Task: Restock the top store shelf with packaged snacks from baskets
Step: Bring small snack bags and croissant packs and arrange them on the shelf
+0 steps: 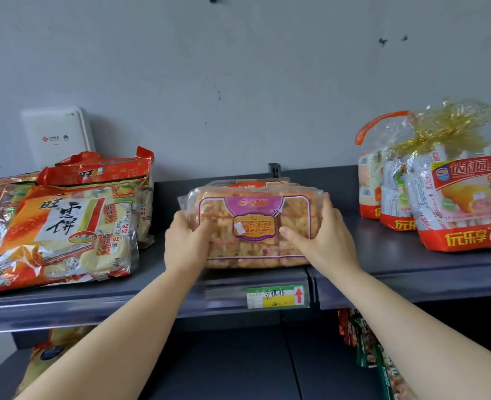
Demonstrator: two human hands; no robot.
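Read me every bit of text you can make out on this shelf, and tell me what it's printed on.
"旺旺 雪饼": front orange bag, left.
"达利园·派" and "玩乐享": red-and-white pie bags, right.
Purple-label packet, held by left hand and right hand: blurred.
Price tag on shelf edge: handwriting unclear.
White wall box: logos too small.

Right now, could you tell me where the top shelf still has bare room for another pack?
The top shelf is bare between the purple-labelled snack pack, held by the left hand and right hand, and the red-and-white cake bags. A narrower gap lies between that pack and the rice cracker bags. The left end is crowded.
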